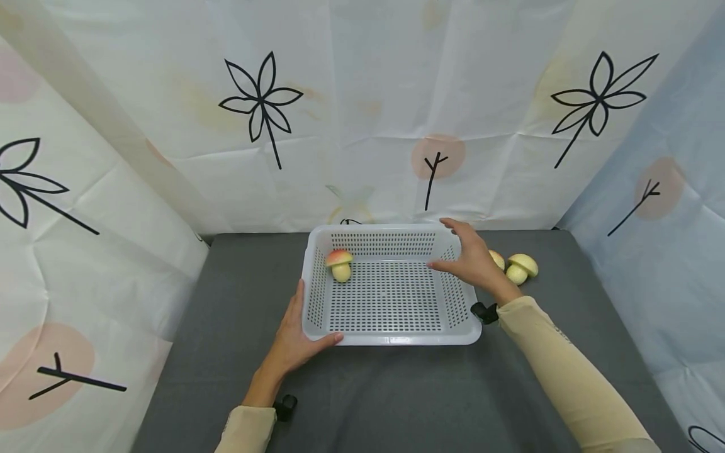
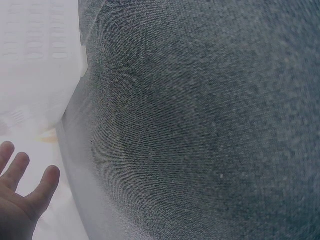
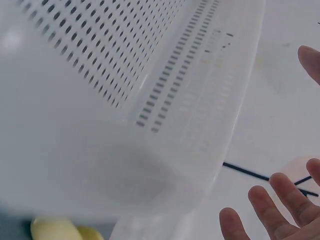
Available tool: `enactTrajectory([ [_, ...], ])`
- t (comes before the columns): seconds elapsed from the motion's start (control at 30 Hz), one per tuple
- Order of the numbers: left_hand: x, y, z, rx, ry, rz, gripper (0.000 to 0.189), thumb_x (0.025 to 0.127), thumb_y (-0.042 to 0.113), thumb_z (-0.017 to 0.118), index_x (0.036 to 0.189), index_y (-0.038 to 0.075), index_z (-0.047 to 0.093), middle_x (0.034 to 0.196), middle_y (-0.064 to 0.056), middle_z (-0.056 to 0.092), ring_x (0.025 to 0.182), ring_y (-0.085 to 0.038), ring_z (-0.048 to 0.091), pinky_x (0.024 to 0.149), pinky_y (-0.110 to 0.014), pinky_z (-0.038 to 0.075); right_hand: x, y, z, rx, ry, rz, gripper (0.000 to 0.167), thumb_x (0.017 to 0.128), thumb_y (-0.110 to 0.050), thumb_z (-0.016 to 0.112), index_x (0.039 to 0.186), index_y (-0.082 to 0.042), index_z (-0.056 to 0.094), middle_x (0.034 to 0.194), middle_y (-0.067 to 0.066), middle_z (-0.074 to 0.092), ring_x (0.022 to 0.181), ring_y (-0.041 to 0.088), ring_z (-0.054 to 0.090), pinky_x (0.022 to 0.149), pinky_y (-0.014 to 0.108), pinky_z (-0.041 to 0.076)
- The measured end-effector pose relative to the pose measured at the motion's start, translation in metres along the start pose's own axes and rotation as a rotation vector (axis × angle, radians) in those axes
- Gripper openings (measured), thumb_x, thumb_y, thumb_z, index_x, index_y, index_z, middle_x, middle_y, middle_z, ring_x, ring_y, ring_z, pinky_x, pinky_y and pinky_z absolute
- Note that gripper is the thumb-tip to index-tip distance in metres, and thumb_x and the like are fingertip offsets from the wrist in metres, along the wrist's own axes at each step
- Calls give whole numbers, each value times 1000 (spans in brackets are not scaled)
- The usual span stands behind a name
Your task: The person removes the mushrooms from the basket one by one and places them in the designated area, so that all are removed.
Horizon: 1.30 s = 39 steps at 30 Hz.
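A white perforated plastic basket (image 1: 391,340) stands in front of me, with one toy mushroom (image 1: 340,265), red and yellow capped, inside at its left. My left hand (image 1: 291,343) is at the basket's front left corner, its thumb along the front rim and its fingers stretched along the left side. In the left wrist view the fingers (image 2: 44,190) are spread apart. Over the basket's right end, my right hand (image 1: 470,257) has thumb and fingers spread wide, with nothing between them. The right wrist view shows these fingers (image 3: 285,200) straight beside the basket wall (image 3: 100,165).
Two yellow-capped mushrooms, one partly hidden mushroom (image 1: 496,259) and one in full view (image 1: 522,269), lie on the grey table (image 1: 238,302) right of the basket. White patterned cloth (image 1: 362,126) hangs behind and along both sides.
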State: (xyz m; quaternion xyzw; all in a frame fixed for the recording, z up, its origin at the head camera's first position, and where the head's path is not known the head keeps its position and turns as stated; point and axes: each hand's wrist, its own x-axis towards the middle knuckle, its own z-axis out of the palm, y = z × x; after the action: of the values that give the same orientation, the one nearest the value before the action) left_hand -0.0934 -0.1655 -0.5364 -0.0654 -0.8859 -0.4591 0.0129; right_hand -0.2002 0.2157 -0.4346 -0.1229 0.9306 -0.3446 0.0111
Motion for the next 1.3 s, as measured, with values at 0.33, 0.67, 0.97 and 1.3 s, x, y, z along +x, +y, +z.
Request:
enactTrajectory([
  [0.33,0,0,0,1,-6,-9,135,69,53,91,164,29,-2,163,-10,25,137,-36,39,105,-64,34,11,-22,24,70,-45,-73,96,81,-28,88,158,-9,33,156,20,36,140,40,37,108,59,35],
  [0.67,-1,0,0,16,-9,-31,136,68,54,91,165,26,-1,164,-10,23,138,-37,38,105,-65,34,25,-45,58,109,-84,-35,95,81,-30,88,158,-15,34,159,13,35,145,35,33,111,57,33],
  [0.97,0,1,-1,2,-10,-25,136,69,53,91,164,28,-2,162,-11,25,135,-36,41,105,-63,35,35,-59,87,125,-133,-54,96,79,-32,89,157,-16,36,159,10,37,145,32,34,113,54,32],
  [1.3,0,0,0,0,-13,-17,135,70,51,91,165,21,1,161,-13,28,133,-37,43,103,-64,36,48,-65,120,130,-193,-62,97,78,-30,90,157,-14,36,161,10,35,148,31,30,116,51,27],
])
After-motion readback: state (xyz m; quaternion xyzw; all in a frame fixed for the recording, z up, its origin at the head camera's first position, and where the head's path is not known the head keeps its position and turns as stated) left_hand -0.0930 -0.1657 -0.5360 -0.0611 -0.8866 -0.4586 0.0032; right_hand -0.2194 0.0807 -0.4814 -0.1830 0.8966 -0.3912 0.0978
